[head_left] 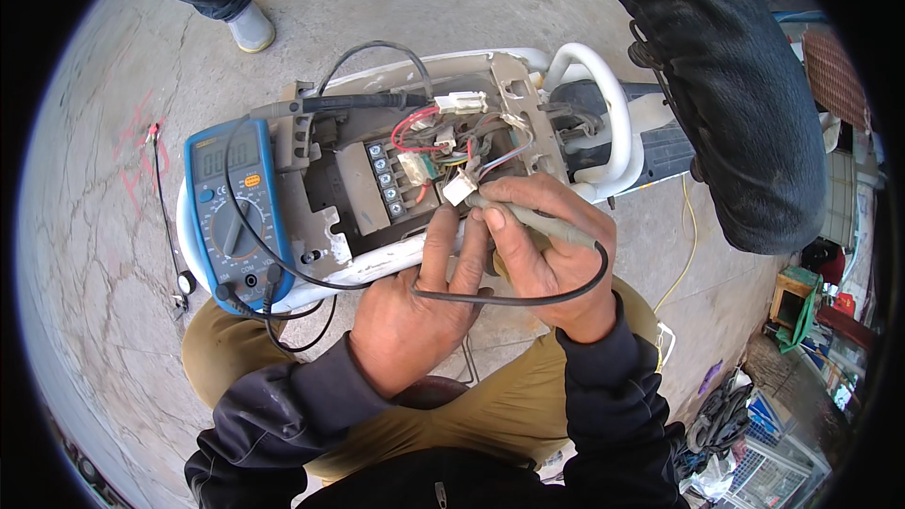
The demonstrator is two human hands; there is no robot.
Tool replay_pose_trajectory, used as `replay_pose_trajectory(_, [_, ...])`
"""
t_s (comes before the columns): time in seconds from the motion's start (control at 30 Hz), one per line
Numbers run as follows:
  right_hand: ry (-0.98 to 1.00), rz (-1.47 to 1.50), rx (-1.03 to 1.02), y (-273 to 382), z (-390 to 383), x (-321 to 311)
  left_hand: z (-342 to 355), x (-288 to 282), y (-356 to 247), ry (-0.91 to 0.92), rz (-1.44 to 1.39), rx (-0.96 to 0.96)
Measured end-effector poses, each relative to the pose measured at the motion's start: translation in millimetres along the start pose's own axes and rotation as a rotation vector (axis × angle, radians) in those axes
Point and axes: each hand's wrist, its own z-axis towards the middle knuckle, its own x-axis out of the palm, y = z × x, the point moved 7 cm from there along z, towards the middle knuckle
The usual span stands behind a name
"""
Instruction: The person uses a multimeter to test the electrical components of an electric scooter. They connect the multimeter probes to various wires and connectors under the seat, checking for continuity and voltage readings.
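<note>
My right hand (556, 254) pinches a grey test probe (539, 223), its tip end at a white plug connector (459, 188) with wires. Close beside it, the fingers of my left hand (412, 325) grip the connector's near end; the exact contact is partly hidden. A black lead (509, 300) loops from the probe across my left hand to a blue multimeter (231, 212). The multimeter rests on the left end of an opened vehicle frame (325, 269). Left of the connector is a terminal block (385, 179) with several screws.
A second probe (363, 102) lies across the far side of the frame. Red wires (415, 127) and other connectors crowd the cavity. A white tubular rail (617, 123) and a black padded seat (731, 85) stand to the right. Another person's shoe (251, 28) is beyond.
</note>
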Motion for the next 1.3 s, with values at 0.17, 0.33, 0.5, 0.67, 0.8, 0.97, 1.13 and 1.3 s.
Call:
replay_pose_trajectory(0.17, [0.006,0.025,0.026,0,0,-1,0,1,-1,0.03,0.011,-0.024])
replay_pose_trajectory(0.33, [-0.036,0.035,0.064,-1,-1,-11,4,-5,-3,0.028,-0.027,-0.043])
replay_pose_trajectory(0.5, [-0.058,0.016,0.066,-2,-7,-20,6,-6,-4,0.02,-0.026,-0.047])
replay_pose_trajectory(0.67, [-0.068,0.053,0.094,-3,-11,-27,7,-6,-4,0.093,-0.012,-0.087])
replay_pose_trajectory(0.8, [-0.014,0.066,0.109,-2,-11,-28,3,-5,-4,0.156,-0.002,-0.125])
replay_pose_trajectory(0.97, [0.026,0.044,0.084,1,-8,-21,3,-6,-5,0.041,0.009,-0.08])
replay_pose_trajectory(1.13, [0.054,0.002,0.031,2,-4,-14,1,-11,-3,0.049,0.024,-0.066])
replay_pose_trajectory(1.3, [0.043,0.029,0.074,-2,-2,-10,2,-16,-2,0.079,-0.005,-0.042])
